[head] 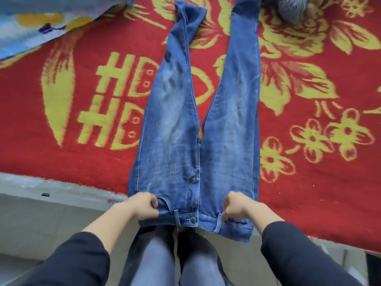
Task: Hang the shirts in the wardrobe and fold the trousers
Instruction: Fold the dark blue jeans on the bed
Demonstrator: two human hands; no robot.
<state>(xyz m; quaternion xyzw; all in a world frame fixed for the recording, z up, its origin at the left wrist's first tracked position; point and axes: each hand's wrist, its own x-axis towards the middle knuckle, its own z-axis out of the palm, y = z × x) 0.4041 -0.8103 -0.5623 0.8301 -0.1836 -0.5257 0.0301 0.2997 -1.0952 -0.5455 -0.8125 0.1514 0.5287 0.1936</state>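
A pair of faded blue denim trousers [191, 120] lies front-up and spread flat on a red blanket with yellow flowers and lettering [82, 151], legs pointing away and the buttoned waistband hanging just over the near edge. The left hand [144, 205] and the right hand [237, 207] each grip a waistband corner with curled fingers. A pale blue patterned cloth [31, 23] lies at the far left.

Blue jeans [191, 129] flat, front up, legs spread toward far side, waistband buttoned, overhanging near edge of red blanket [82, 157].
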